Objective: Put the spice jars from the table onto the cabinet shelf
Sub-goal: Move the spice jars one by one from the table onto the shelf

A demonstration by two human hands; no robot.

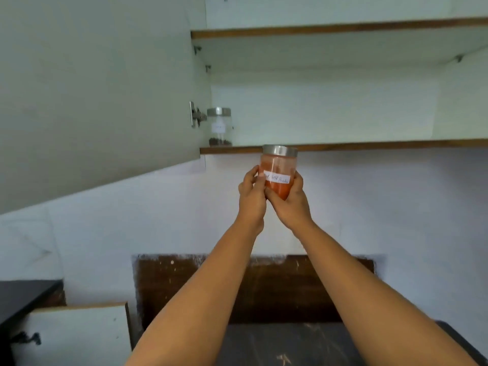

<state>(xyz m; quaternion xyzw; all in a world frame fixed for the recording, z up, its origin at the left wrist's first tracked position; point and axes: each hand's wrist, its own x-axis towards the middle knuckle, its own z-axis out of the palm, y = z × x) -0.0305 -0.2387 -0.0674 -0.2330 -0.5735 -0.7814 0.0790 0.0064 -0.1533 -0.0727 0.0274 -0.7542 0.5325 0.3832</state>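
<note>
Grip, left hand [252,192]: fingers wrapped round the left side of the red-powder jar [278,173], thumb pressed on its front beside the label.
Grip, right hand [290,200]: cupped under and round the right side of that jar, fingers closed on the glass.
Red-powder jar: round clear glass, brushed metal lid, white paper label with handwriting too blurred to read; about two thirds full of orange-red powder; held upright just below the front edge of the lower shelf [369,146], lid overlapping that edge.
Second jar [219,126]: same round glass shape with metal lid and small white label; a thin layer of dark bits at its bottom; stands at the far left end of the lower shelf, beside the door hinge [196,115].
Jars counted: two.
Shelves: two flat boards, brown wooden front edges, pale smooth surfaces; upper shelf [343,27] above the lower shelf.
Cabinet door [92,88]: flat, matt pale grey-green, swung open left of the lower shelf.
Tabletop [277,344]: dark, mottled, far below the lower shelf.
</note>
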